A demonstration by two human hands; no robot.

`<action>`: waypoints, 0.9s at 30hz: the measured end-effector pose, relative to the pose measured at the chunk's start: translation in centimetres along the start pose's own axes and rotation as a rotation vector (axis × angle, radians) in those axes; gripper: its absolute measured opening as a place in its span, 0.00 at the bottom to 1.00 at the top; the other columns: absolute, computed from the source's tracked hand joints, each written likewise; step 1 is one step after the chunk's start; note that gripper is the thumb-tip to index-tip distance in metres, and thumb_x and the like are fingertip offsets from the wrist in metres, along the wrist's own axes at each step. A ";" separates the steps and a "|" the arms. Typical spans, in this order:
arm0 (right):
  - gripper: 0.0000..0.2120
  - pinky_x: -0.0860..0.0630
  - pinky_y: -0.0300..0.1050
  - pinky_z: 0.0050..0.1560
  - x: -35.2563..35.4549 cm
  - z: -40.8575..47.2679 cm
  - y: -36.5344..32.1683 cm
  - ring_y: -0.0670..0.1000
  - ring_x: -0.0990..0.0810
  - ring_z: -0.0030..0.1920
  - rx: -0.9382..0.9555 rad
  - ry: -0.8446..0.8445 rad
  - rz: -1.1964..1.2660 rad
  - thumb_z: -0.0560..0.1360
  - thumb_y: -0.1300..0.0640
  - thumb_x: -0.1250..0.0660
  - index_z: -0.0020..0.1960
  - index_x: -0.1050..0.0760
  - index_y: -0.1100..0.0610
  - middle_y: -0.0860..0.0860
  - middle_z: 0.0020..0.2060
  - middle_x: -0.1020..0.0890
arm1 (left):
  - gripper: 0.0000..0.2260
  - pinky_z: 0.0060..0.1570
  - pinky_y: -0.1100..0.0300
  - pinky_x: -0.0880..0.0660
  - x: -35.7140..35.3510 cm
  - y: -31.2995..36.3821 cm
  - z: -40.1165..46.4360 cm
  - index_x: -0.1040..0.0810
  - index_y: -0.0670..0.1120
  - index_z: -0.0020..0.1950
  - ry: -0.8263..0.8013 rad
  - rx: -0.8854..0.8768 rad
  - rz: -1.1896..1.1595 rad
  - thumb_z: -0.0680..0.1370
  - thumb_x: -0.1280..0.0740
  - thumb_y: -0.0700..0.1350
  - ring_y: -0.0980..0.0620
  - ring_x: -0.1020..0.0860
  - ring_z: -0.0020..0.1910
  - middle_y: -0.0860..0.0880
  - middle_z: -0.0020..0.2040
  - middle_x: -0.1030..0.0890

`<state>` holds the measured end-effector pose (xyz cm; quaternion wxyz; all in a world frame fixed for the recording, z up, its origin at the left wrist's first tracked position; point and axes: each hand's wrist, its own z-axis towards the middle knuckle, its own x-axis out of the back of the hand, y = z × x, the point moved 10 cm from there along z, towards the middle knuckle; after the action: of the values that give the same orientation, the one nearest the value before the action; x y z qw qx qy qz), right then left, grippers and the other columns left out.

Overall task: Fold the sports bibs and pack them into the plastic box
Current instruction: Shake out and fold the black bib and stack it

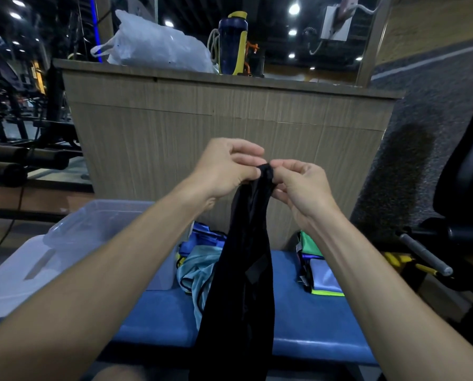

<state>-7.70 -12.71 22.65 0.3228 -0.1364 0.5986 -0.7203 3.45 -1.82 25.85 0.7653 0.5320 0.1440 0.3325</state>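
A black bib (243, 284) hangs long and narrow in front of me, over the blue bench (306, 323). My left hand (227, 166) and my right hand (301, 185) both pinch its top edge, close together, at chest height. A clear plastic box (73, 243) stands on the bench's left end; my left forearm hides part of it. Loose light-blue and blue bibs (199, 265) lie crumpled behind the black one. To the right on the bench sits a small stack of folded bibs (323, 279), green, blue and yellow-edged.
A wood-grain counter (229, 125) rises just behind the bench, with a white plastic bag (152, 45) and a blue-yellow bottle (233, 42) on top. Gym machines stand left. A black seat and a metal bar (425, 254) are at the right.
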 end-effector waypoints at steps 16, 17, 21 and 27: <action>0.12 0.17 0.50 0.51 1.3 0.6 -1.3 0.51 0.13 0.43 0.234 0.024 -0.356 0.66 0.56 0.19 0.47 0.17 0.53 0.51 0.40 0.13 | 0.16 0.59 0.50 0.19 -1.9 -1.5 -2.1 0.24 0.35 0.66 -0.100 0.135 -0.373 0.82 0.46 0.33 0.45 0.15 0.55 0.38 0.56 0.15; 0.09 0.18 0.51 0.51 1.4 0.6 -1.5 0.50 0.14 0.42 0.246 -0.006 -0.354 0.69 0.61 0.20 0.47 0.17 0.53 0.51 0.38 0.13 | 0.17 0.60 0.50 0.20 -1.8 -1.4 -2.3 0.24 0.36 0.66 -0.136 0.125 -0.376 0.82 0.47 0.34 0.44 0.16 0.56 0.38 0.56 0.15; 0.09 0.22 0.44 0.43 0.9 -0.5 -2.1 0.48 0.19 0.37 0.250 -0.279 -0.319 0.73 0.69 0.26 0.45 0.17 0.55 0.52 0.35 0.16 | 0.13 0.50 0.57 0.21 0.5 -1.2 -2.7 0.19 0.38 0.58 -0.053 -0.032 -0.150 0.82 0.43 0.33 0.50 0.15 0.49 0.41 0.49 0.13; 0.14 0.22 0.33 0.44 1.6 -1.8 -5.3 0.44 0.18 0.39 0.178 -0.741 -0.289 0.63 0.51 0.17 0.44 0.15 0.55 0.52 0.38 0.15 | 0.12 0.56 0.57 0.22 2.0 -1.3 -5.7 0.17 0.43 0.55 -0.081 -0.338 0.084 0.74 0.33 0.33 0.48 0.17 0.54 0.45 0.51 0.15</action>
<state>-11.56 -11.96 26.90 0.4224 -0.4410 0.3518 -0.7095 2.12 3.32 22.65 0.8344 0.4144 0.0329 0.3620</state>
